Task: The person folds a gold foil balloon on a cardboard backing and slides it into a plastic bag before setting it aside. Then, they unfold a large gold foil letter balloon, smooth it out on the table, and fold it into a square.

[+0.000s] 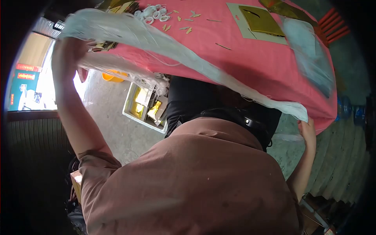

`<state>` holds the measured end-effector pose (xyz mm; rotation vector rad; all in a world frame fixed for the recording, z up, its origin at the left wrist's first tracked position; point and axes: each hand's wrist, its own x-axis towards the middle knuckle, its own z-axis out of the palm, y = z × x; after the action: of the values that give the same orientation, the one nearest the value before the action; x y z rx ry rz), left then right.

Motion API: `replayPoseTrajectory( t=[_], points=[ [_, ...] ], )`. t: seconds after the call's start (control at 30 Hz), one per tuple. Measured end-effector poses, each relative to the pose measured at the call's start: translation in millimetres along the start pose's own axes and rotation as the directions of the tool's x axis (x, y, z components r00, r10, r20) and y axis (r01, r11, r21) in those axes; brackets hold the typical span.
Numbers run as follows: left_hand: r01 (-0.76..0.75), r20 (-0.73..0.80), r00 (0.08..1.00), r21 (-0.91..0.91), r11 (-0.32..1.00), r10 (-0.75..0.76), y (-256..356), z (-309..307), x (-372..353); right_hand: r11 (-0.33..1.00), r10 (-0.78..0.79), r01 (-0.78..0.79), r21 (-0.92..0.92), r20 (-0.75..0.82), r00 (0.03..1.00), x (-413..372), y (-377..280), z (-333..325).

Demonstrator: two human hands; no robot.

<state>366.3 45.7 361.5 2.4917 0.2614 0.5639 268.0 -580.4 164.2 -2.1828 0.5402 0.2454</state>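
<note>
A long bundle of white threads (196,62) stretches across my front, along the near edge of the pink-covered table (270,74). Its upper left end loops over my left hand (72,51), which is raised and closed around it; the fingers are partly hidden and blurred. Looser strands (117,64) hang below that hand. At the lower right, my right hand (308,131) pinches the other end of the bundle, beside the table's corner.
On the table lie white rings (156,15), small gold pieces (188,29), thin sticks (223,46), a gold sheet (263,21) on a pale board, and a blurred clear bag (307,51). A white foam box (137,117) stands on the floor near an orange basin (113,76).
</note>
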Motion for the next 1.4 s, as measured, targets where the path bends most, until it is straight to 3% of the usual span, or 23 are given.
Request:
replayPoseTrajectory(
  t=[0.03, 0.1, 0.13, 0.17, 0.23, 0.3, 0.33, 0.37, 0.4, 0.43, 0.47, 0.5, 0.53, 0.63, 0.7, 0.77, 0.83, 0.97, 1.03, 1.07, 1.13, 1.23, 1.4],
  points=[
    [0.019, 0.106, 0.992, 0.429, 0.903, -0.071, -10, 15, -3, 1.000, -0.001, 0.000, 0.026, 0.023, 1.000, 2, 2, 6],
    [0.147, 0.100, 0.975, 0.384, 0.912, -0.199, -27, 55, -25, 0.996, -0.006, 0.005, 0.087, 0.009, 1.000, 6, 1, 15],
    [0.155, 0.057, 0.986, 0.014, 0.988, -0.156, -39, 82, -47, 0.989, 0.008, -0.013, 0.150, 0.036, 0.999, 9, 1, 19],
    [0.173, 0.355, 0.930, -0.184, 0.968, -0.099, -45, 90, -58, 0.976, 0.020, -0.031, 0.214, 0.057, 0.998, 10, 2, 22],
    [0.217, 0.497, 0.865, -0.237, 0.947, -0.074, -56, 118, -74, 0.975, 0.008, -0.006, 0.221, -0.010, 1.000, 16, 6, 36],
    [0.464, 0.644, 0.744, -0.305, 0.832, -0.178, -113, 153, -74, 0.964, 0.080, -0.081, 0.254, 0.016, 0.997, 30, 14, 39],
    [0.402, 0.602, 0.765, -0.171, 0.899, -0.228, -122, 169, -80, 0.964, 0.082, -0.080, 0.255, 0.004, 0.997, 38, 25, 45],
    [0.337, 0.549, 0.792, -0.028, 0.941, -0.267, -130, 181, -88, 0.998, -0.062, 0.064, 0.027, -0.067, 0.996, 49, 39, 50],
    [0.294, 0.631, 0.746, -0.024, 0.956, -0.214, -162, 202, -96, 0.959, -0.215, 0.190, -0.209, -0.107, 0.971, 56, 44, 51],
    [0.252, 0.708, 0.687, -0.022, 0.968, -0.163, -187, 215, -102, 0.970, -0.186, 0.172, -0.172, -0.063, 0.981, 49, 35, 59],
    [0.124, 0.784, 0.609, 0.056, 0.991, -0.121, -175, 216, -108, 0.926, -0.323, 0.301, -0.229, -0.064, 0.944, 44, 29, 71],
    [-0.014, 0.848, 0.521, 0.119, 0.993, -0.094, -163, 218, -115, 0.922, -0.232, 0.247, -0.300, 0.083, 0.969, 40, 21, 74],
    [-0.064, 0.859, 0.506, 0.127, 0.990, -0.077, -156, 216, -121, 0.934, -0.204, 0.244, -0.260, 0.172, 0.964, 32, 7, 79],
    [-0.238, 0.821, 0.570, 0.217, 0.947, -0.045, -103, 196, -118, 0.765, -0.145, 0.234, -0.600, 0.194, 0.970, 17, -16, 81],
    [-0.215, 0.807, 0.586, 0.076, 0.974, 0.067, -74, 183, -106, 0.674, -0.156, 0.261, -0.692, 0.212, 0.965, 13, -28, 77],
    [-0.133, 0.844, 0.528, -0.031, 0.991, 0.097, -40, 168, -90, 0.737, -0.301, 0.422, -0.527, 0.303, 0.904, 9, -39, 66],
    [0.116, 0.908, 0.370, -0.254, 0.960, 0.195, 12, 142, -77, 0.791, -0.236, 0.401, -0.461, 0.374, 0.897, -4, -76, 50],
    [0.326, 0.853, 0.262, -0.519, 0.790, 0.452, 60, 143, -49, 0.891, -0.247, 0.413, -0.186, 0.565, 0.787, -15, -133, 25],
    [0.037, 0.769, 0.442, -0.529, 0.848, 0.461, 88, 156, -35, 0.941, -0.286, 0.338, 0.034, 0.618, 0.732, -17, -157, 19],
    [0.031, 0.770, 0.432, -0.533, 0.846, 0.470, 101, 168, -31, 0.885, -0.430, 0.450, 0.121, 0.585, 0.688, -13, -160, 20],
    [-0.439, 0.473, 0.541, -0.547, 0.713, 0.696, 124, 197, -27, 0.885, -0.455, 0.437, 0.163, 0.505, 0.733, -10, -173, 23],
    [-0.701, 0.288, 0.489, -0.433, 0.567, 0.824, 137, 244, -25, 0.792, -0.600, 0.600, 0.113, 0.325, 0.731, -1, -176, 32],
    [-0.809, 0.303, 0.433, -0.284, 0.514, 0.849, 136, 273, -26, 0.602, -0.791, 0.776, -0.188, -0.012, 0.611, 8, -160, 28]
  ],
)
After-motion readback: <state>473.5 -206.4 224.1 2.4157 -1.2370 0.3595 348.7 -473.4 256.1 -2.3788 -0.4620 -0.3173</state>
